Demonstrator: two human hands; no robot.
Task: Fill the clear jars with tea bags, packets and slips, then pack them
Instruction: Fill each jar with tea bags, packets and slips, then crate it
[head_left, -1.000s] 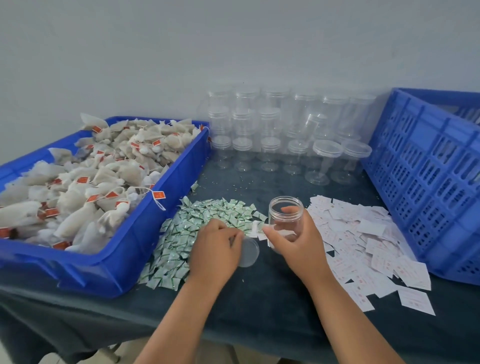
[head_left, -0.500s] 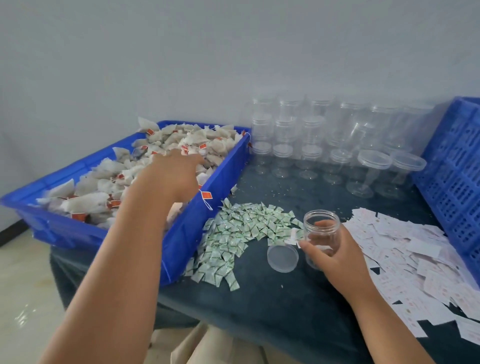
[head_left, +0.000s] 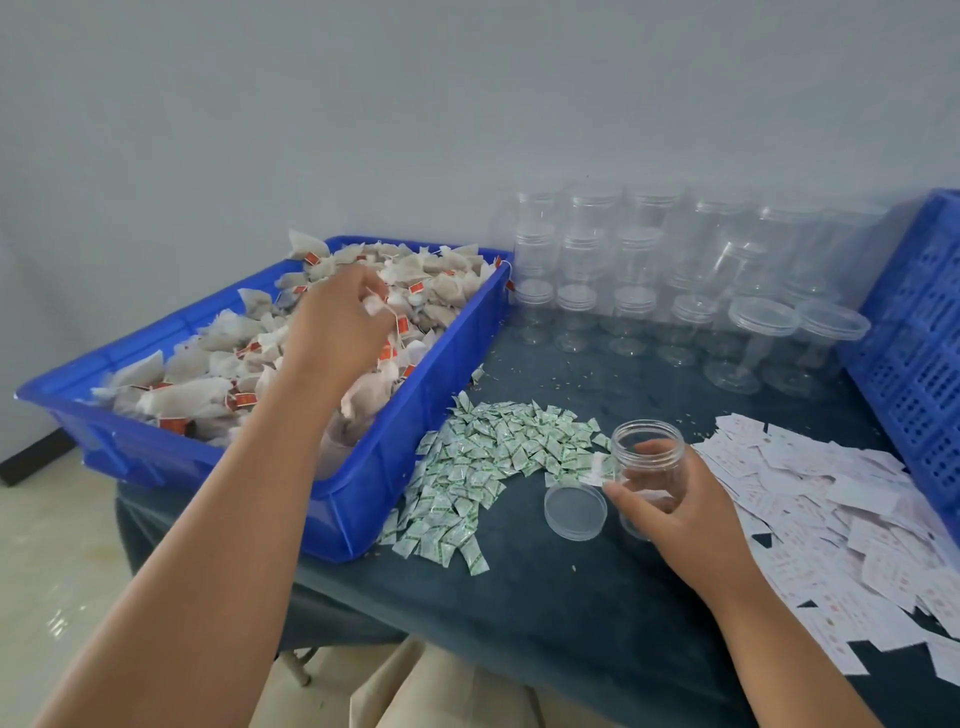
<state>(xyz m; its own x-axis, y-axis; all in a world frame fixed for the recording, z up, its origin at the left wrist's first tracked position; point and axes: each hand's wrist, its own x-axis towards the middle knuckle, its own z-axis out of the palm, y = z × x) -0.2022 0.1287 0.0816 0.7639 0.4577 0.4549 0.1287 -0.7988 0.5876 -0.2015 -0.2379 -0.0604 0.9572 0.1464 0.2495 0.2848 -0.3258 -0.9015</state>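
- the left hand (head_left: 337, 322) curls its fingers on tea bags (head_left: 197, 364) in the blue tray (head_left: 358, 493) at the counter's left edge.
- the right hand (head_left: 670, 509) grips one open jar (head_left: 647, 457) mid counter, with one lid (head_left: 575, 512) just beside it.
- best to lift only a few bags so the strings don't snag, and keep the jar upright.
- packets (head_left: 488, 457), slips (head_left: 831, 499) and spare jars (head_left: 623, 270): too many to count.

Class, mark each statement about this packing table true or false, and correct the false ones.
1. The left hand grips tea bags in the blue tray. True.
2. The jar in the right hand is closed. False: its lid lies on the table beside it.
3. The green packets lie between the tray and the jar. True.
4. The held jar is full of tea bags. False: no tea bags are in it.
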